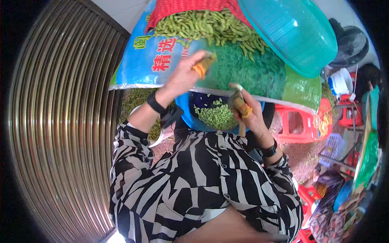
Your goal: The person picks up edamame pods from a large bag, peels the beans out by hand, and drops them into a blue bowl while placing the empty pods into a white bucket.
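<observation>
Green pods [210, 25] lay heaped beyond shelled beans [219, 115] in a blue basin [181, 106].
The left hand [191, 71] was over a sack [139, 67] printed with large red characters, whose edge hid the basin's far rim; the right hand [249, 112] covered some beans. Blur left unclear whether either pinched anything. A red mesh bag [182, 7], teal basket [293, 36] and red stool [285, 121] stood around.

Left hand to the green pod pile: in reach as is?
Likely yes: the left hand is over the printed plastic sheet, close to the green pods, with nothing visible between them.
</observation>
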Available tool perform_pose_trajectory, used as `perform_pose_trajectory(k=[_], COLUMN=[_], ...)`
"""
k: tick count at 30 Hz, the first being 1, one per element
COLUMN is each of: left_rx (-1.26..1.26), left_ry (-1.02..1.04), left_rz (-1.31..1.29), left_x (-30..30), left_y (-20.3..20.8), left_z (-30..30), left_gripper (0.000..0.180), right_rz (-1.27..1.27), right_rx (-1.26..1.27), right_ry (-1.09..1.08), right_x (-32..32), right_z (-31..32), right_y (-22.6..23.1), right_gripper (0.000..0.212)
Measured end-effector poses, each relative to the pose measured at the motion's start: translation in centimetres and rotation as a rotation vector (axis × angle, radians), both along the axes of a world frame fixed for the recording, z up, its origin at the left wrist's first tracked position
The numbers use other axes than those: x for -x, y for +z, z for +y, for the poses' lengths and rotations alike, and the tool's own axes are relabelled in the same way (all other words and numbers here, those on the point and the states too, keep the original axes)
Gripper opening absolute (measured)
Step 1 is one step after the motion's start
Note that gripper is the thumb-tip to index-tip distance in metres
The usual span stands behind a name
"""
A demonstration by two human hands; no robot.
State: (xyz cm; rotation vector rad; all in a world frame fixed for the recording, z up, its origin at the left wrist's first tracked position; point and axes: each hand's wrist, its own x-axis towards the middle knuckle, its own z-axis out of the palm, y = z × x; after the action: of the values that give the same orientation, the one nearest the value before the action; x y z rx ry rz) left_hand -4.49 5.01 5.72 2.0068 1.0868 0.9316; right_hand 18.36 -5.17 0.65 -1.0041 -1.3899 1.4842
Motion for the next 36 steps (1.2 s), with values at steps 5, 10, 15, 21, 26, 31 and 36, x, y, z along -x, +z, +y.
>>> perform_pose_trajectory(k=[5,10,15,21,26,31,36], left_rx=[0.66,0.705,0.564,0.562,0.516,0.357,0.485], left_ry=[-0.212,-0.209,-0.177,-0.118,-0.135,-0.119,-0.191], left_rz=[-0.446,-0.558,-0.518,-0.523,-0.549,-0.549,-0.591], left_x=[-2.9,-4.2,-4.8,-5.5,-5.7,-6.0,-5.4], left_y=[-1.8,-4.1,-4.5,-4.7,-5.4,-5.6,-6.3], left_z=[-4.2,-4.7,-5.0,-5.8,-5.8,-6.1,-5.7], left_gripper=[0.014,0.014,0.016,0.016,0.011,0.013,0.012], right_rz=[0.401,0.663,0.664,0.715,0.641,0.627,0.752], right_rx=[0.111,0.263,0.277,0.273,0.251,0.298,0.39], right_ry=[-0.009,0.079,0.004,0.038,-0.021,-0.099,-0.068], right_x=[0.7,-0.1,0.3,0.0,0.2,0.5,0.0], right_z=[0.5,0.0,-0.9,-1.2,-1.3,-1.3,-0.9], right_y=[-0.2,-0.4,-0.1,0.1,-0.4,0.1,-0.7], right_gripper=[0.047,0.046,0.047,0.05,0.055,0.049,0.04])
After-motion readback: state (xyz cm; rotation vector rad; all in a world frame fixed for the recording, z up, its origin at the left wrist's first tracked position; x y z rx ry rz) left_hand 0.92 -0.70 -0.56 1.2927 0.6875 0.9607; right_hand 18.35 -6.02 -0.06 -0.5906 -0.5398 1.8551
